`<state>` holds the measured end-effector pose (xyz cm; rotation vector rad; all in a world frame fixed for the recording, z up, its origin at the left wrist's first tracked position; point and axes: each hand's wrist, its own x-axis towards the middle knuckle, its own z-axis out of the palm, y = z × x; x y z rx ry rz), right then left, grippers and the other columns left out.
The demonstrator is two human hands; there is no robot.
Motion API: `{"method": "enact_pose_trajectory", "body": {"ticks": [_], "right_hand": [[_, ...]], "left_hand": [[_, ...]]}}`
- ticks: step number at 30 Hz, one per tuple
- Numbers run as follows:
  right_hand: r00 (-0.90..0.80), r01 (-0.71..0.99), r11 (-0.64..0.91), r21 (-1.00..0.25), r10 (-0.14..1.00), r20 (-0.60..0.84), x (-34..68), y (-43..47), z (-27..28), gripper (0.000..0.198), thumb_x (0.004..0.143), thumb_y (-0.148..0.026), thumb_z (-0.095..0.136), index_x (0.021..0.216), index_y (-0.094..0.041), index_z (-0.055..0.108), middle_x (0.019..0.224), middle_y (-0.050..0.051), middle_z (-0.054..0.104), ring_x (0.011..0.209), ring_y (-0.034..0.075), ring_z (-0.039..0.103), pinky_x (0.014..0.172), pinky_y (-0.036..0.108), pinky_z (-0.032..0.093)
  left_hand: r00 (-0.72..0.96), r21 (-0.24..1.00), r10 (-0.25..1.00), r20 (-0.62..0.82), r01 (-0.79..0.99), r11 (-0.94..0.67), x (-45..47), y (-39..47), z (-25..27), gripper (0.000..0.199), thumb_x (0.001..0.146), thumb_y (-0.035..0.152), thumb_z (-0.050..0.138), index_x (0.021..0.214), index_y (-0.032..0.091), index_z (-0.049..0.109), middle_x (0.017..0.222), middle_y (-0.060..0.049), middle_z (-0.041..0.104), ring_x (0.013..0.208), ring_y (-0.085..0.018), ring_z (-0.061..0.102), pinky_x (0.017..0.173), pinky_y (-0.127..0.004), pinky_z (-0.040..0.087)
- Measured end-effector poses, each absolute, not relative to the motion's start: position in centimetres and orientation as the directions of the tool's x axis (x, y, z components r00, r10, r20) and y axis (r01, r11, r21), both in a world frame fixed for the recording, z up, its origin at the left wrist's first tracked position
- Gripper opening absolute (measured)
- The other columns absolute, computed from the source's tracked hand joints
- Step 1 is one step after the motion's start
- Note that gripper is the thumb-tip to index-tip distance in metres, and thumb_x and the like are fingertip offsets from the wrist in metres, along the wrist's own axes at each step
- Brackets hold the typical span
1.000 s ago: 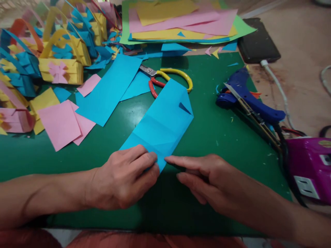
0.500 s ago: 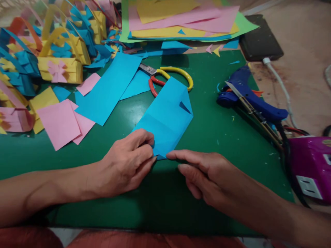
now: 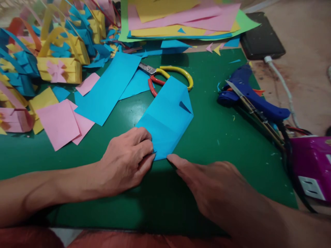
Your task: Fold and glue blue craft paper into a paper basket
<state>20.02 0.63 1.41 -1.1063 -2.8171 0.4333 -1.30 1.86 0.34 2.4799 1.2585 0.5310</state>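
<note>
A folded sheet of blue paper (image 3: pixel 168 117) lies slantwise on the green board (image 3: pixel 232 151), its far end tapered and a dark slit showing near the right corner. My left hand (image 3: pixel 130 155) has its fingers curled and pinched on the near left corner of this paper. At the near right corner, the fingertips of my right hand (image 3: pixel 207 182) press on the paper's edge; the rest of its fingers are bent and partly hidden. Just behind the paper are scissors (image 3: pixel 168 74) with red and yellow handles, partly covered by it.
More blue paper (image 3: pixel 108 86) and pink squares (image 3: pixel 58 124) lie left, near small paper baskets (image 3: pixel 60 69). Coloured sheets (image 3: pixel 181 20) are stacked at the back. On the right are a blue glue gun (image 3: pixel 258 98), a cutter knife (image 3: pixel 240 94), a phone (image 3: pixel 262 36) and a purple power box (image 3: pixel 312 162).
My right hand has turned palm down and lowered, its fingertips staying at the paper's near right corner. My left hand has slid slightly left, and the near edge now lies flatter.
</note>
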Motion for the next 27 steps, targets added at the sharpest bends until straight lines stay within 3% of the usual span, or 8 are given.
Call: {"method": "enact_pose_trajectory", "body": {"ticks": [6,11,27], "right_hand": [[-0.775,0.606,0.782,-0.142,0.622,0.117,19.9,0.0,1.6,0.039,0.079,-0.002,0.034,0.114,-0.005,0.053,0.055,-0.001,0.059,0.042,0.014,0.055,0.039,0.029,0.025],[-0.792,0.586,0.807,-0.069,0.589,0.159,19.7,-0.4,1.5,0.043,0.083,-0.002,0.026,0.115,-0.006,0.055,0.051,-0.002,0.052,0.040,0.012,0.050,0.039,0.029,0.026],[-0.803,0.584,0.809,-0.070,0.588,0.101,19.5,-0.2,1.3,0.047,0.079,0.001,0.028,0.116,-0.007,0.055,0.054,0.000,0.053,0.041,0.013,0.051,0.039,0.028,0.026]], "left_hand": [[0.528,0.437,0.829,0.185,0.712,-0.550,-1.2,1.9,0.3,0.017,0.084,0.016,0.048,0.068,0.016,0.049,0.079,-0.004,0.054,0.070,-0.013,0.049,0.061,-0.027,0.039],[0.535,0.440,0.824,0.186,0.704,-0.557,-1.2,1.9,0.2,0.018,0.085,0.017,0.047,0.068,0.016,0.049,0.079,-0.004,0.054,0.070,-0.013,0.048,0.061,-0.027,0.039],[0.532,0.477,0.822,0.202,0.680,-0.557,-1.3,2.0,0.2,0.016,0.085,0.018,0.048,0.068,0.015,0.049,0.079,-0.004,0.055,0.071,-0.013,0.050,0.062,-0.027,0.041]]}}
